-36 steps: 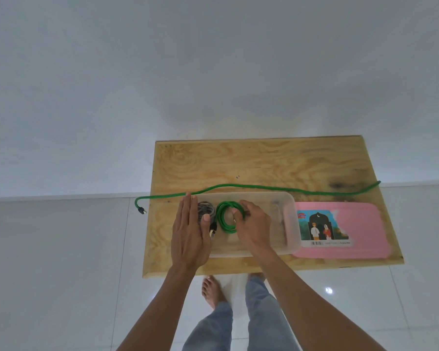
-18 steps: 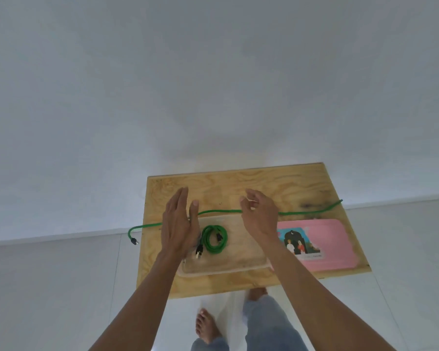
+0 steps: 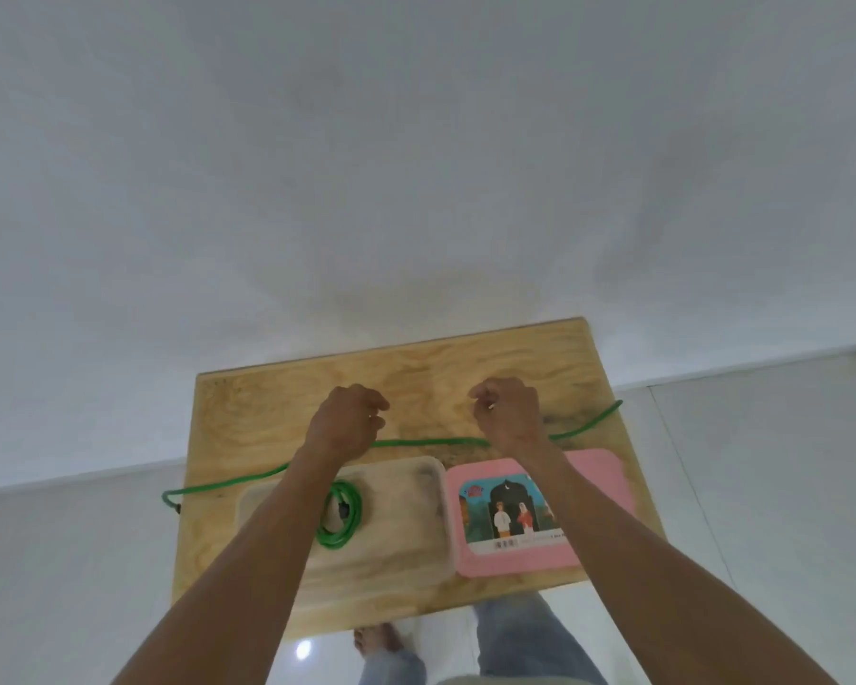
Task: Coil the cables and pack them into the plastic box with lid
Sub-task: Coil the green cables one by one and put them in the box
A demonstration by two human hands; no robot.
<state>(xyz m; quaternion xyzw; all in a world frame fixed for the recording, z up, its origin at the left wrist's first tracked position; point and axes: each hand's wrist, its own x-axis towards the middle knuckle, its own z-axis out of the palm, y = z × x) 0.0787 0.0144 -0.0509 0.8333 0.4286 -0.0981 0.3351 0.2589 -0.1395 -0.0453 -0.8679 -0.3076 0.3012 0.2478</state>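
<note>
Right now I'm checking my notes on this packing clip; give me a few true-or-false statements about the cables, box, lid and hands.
1. A coiled green cable lies inside the clear plastic box. True.
2. The pink lid is closed on the box. False: it lies on the table beside the box.
3. The long green cable is stretched across the table, uncoiled. True.
4. Both hands are inside the box. False: the left hand and right hand are beyond it, fingers curled.

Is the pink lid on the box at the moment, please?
No, the pink lid lies flat on the table to the right of the open box.
</note>
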